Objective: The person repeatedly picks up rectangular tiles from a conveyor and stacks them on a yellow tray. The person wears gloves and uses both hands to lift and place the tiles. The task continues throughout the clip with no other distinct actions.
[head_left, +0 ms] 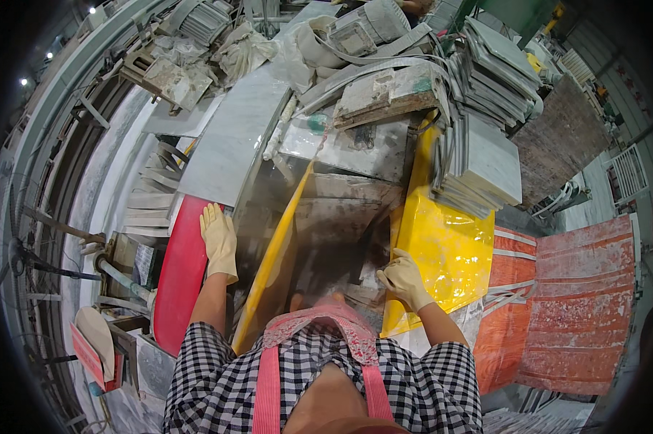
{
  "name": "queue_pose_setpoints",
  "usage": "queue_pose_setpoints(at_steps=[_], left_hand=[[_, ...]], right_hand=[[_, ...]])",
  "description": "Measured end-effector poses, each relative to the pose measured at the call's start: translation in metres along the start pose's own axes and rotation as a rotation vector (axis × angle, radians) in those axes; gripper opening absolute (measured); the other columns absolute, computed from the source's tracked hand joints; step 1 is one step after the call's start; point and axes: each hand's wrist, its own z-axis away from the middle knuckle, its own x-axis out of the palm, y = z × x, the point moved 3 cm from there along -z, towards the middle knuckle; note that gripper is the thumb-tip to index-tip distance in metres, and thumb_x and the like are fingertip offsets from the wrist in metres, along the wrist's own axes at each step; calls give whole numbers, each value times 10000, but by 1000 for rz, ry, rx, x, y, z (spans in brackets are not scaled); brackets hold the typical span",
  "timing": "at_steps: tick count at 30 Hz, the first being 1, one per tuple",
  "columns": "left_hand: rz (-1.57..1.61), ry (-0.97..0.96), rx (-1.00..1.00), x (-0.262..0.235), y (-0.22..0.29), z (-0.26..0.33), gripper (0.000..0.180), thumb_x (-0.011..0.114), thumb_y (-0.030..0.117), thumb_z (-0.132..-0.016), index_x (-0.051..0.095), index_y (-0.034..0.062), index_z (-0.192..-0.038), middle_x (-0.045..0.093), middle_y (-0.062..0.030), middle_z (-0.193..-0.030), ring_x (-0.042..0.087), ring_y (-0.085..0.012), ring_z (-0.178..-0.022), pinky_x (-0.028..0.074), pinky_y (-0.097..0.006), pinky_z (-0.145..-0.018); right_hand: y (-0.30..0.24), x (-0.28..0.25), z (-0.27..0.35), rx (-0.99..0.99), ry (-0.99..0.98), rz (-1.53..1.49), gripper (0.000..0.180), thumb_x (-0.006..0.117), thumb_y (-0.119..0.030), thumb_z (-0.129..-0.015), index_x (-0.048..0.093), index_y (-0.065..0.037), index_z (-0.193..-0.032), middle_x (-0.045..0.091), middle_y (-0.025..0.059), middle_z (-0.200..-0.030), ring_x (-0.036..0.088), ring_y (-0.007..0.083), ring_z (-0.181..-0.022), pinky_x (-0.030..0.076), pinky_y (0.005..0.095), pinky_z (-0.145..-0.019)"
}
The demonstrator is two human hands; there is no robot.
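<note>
At the grey stone slab [326,231] on the bench: my left hand [219,242], gloved, lies flat and released on its left edge beside the red guard [178,278]. Right hand [404,281] clenches the yellow sheet [442,246] at the slab's right edge. Risk: the tile stack [485,155] behind the slab overhangs that sheet, so tugging could topple it. No containers seen near the slab.

Hidden under the flat left hand [219,241]: part of the red panel [180,275] edge; masked by the right hand [404,281]: the yellow sheet [442,249] corner, possibly gripped; buried beneath the stacked grey tiles [478,163]: the sheet's top; blurred beyond telling: clutter along the far rim.
</note>
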Motion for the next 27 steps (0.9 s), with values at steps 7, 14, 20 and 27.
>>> queue_pose_setpoints(at_steps=[7,14,20,27], left_hand=[[-3,30,14,5,-2,0,552,459,284,-1038,450,-55,-1473,496,-230,-1506,410,-356,-1443,234,-463,-1235],[67,17,-2,-15,4,1,553,500,267,-1021,453,-44,-1476,497,-219,-1505,403,-338,-1450,215,-463,-1242],[-50,35,90,-29,18,5,565,517,278,-1016,430,28,-1515,439,-144,-1571,324,-276,-1504,151,-473,-1261],[-23,-16,86,-17,14,3,553,477,266,-1032,410,5,-1515,419,-166,-1578,322,-285,-1502,166,-456,-1260]], right_hand=[[-1,-3,0,-8,-11,13,385,588,-301,-957,710,-80,-666,712,109,-734,684,286,-847,395,439,-1130],[-1,-1,0,-5,-1,22,391,595,-310,-956,705,-82,-658,706,114,-725,684,286,-846,396,438,-1134],[0,0,2,-17,-17,56,399,600,-320,-957,703,-83,-653,710,110,-732,686,285,-851,397,434,-1135],[2,2,0,6,3,-8,402,603,-317,-958,691,-86,-641,710,110,-736,686,286,-845,400,433,-1132]])
